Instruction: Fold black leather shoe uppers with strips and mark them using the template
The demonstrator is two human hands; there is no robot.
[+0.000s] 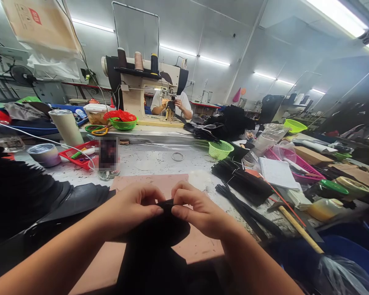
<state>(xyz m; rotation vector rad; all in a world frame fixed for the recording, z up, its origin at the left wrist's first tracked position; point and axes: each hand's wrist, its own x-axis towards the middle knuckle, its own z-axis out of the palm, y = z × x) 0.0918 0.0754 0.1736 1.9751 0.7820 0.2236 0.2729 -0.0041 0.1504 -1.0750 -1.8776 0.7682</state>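
Note:
Between my two hands is a black piece of fabric or leather (160, 225), its upper edge pinched by the fingers of both. My left hand (135, 207) grips that edge with thumb and forefinger. Close beside it, my right hand (197, 207) pinches the same edge, thumb towards me. Under the piece lies a pinkish board (95, 266) on the worktable. More black material fills the bottom middle in shadow, and where one piece ends I cannot tell. At the left rises a large stack of black pieces (21, 188).
A hammer (298, 227), black strips (246, 211), a notebook (278, 173) and jars (329, 188) crowd the right side. A green basket (220, 150), red tray (75, 155) and tumbler (66, 127) stand farther back. Beyond a sewing machine (130, 92), another person's hands (172, 106) work.

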